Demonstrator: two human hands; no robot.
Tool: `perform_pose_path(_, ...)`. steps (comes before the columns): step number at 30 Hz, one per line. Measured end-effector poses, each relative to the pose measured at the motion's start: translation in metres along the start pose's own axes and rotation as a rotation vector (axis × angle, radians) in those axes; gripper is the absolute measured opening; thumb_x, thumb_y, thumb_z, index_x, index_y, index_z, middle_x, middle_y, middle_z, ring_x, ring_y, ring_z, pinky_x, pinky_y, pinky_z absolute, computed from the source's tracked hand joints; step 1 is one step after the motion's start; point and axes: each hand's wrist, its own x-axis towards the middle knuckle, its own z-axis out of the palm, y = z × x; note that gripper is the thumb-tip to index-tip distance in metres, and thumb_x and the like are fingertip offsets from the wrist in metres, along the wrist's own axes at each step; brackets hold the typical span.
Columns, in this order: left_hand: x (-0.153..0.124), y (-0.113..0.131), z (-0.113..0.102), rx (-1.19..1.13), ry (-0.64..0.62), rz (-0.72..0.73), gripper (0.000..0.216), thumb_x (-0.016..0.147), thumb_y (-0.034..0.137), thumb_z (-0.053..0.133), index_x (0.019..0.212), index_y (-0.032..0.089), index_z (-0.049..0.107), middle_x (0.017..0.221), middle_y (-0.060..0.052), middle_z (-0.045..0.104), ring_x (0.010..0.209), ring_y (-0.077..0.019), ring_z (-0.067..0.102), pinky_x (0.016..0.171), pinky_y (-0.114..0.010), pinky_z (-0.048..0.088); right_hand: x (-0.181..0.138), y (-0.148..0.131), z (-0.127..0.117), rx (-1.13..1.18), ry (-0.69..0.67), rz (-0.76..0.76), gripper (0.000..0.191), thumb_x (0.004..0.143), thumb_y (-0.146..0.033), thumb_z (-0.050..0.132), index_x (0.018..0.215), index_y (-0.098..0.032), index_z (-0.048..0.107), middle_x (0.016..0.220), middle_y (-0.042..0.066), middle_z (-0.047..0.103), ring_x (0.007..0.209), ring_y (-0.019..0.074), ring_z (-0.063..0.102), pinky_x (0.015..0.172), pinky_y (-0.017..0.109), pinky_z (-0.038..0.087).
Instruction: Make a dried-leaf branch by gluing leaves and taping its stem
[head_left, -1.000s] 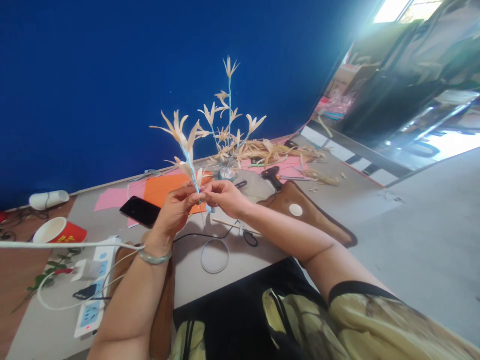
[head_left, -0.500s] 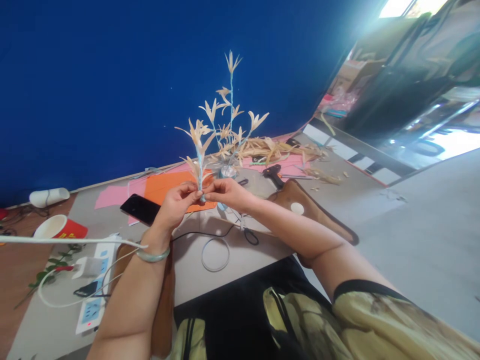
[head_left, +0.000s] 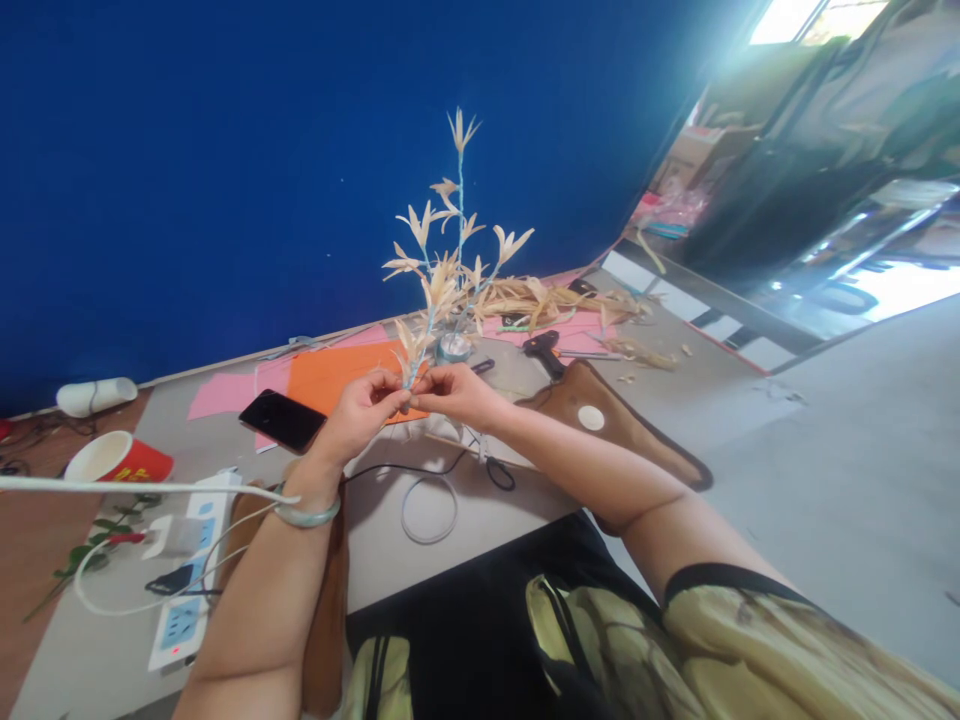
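Between my two hands stands a flower stem point(head_left: 430, 332), wrapped in light blue, with pale dried-husk petals. My left hand point(head_left: 367, 415) pinches its lower end from the left. My right hand point(head_left: 461, 393) closes on the same end from the right, fingertips almost meeting the left ones. Just behind rises a taller branching flower arrangement point(head_left: 460, 190) of the same pale petals on blue stems. The base of that arrangement is partly hidden by the held stem and my hands. Under and behind my hands lies an orange sheet point(head_left: 326, 372).
A black phone point(head_left: 283, 420) lies left of my hands. Farther left are a red paper cup point(head_left: 142, 462), a white cup and a power strip point(head_left: 169, 640) with cables. To the right are a glue gun point(head_left: 544, 350), a brown cushion-like piece point(head_left: 637, 430) and loose dried husks point(head_left: 540, 300).
The held stem has tilted to the right, its flowers now overlapping the arrangement behind. Both hands stay pinched at its lower end, almost in the same place.
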Motion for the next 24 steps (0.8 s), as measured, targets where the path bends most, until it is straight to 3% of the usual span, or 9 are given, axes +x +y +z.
perform_pose_path(6, 0.002, -0.005, 0.001, -0.149, 0.042, -0.085, 0.027, 0.063, 0.032, 0.080, 0.071, 0.015, 0.061, 0.063, 0.001, 0.059, 0.055, -0.0085, 0.051, 0.054, -0.021, 0.039, 0.000, 0.002, 0.005, 0.009, 0.054, 0.011, 0.029, 0.064, -0.038, 0.078, 0.068, -0.012, 0.066, 0.071, 0.005, 0.070, 0.067, 0.0146, 0.063, 0.065, 0.028, 0.049)
perform_pose_path(11, 0.001, -0.004, 0.003, -0.254, 0.041, -0.137, 0.029, 0.060, 0.031, 0.081, 0.072, 0.015, 0.060, 0.059, 0.002, 0.059, 0.053, -0.0087, 0.051, 0.054, -0.022, 0.039, 0.000, -0.001, 0.008, -0.043, 0.076, 0.012, 0.026, 0.070, -0.037, 0.074, 0.070, -0.011, 0.068, 0.072, 0.006, 0.070, 0.066, 0.0140, 0.062, 0.064, 0.027, 0.047)
perform_pose_path(24, -0.001, 0.000, 0.001, -0.344, 0.024, -0.215, 0.026, 0.059, 0.026, 0.082, 0.067, 0.016, 0.060, 0.055, 0.005, 0.052, 0.050, -0.0065, 0.047, 0.053, -0.021, 0.038, -0.005, -0.005, 0.016, -0.015, 0.138, 0.030, 0.026, 0.065, -0.036, 0.076, 0.066, -0.012, 0.066, 0.066, 0.001, 0.064, 0.060, 0.0100, 0.055, 0.059, 0.024, 0.042)
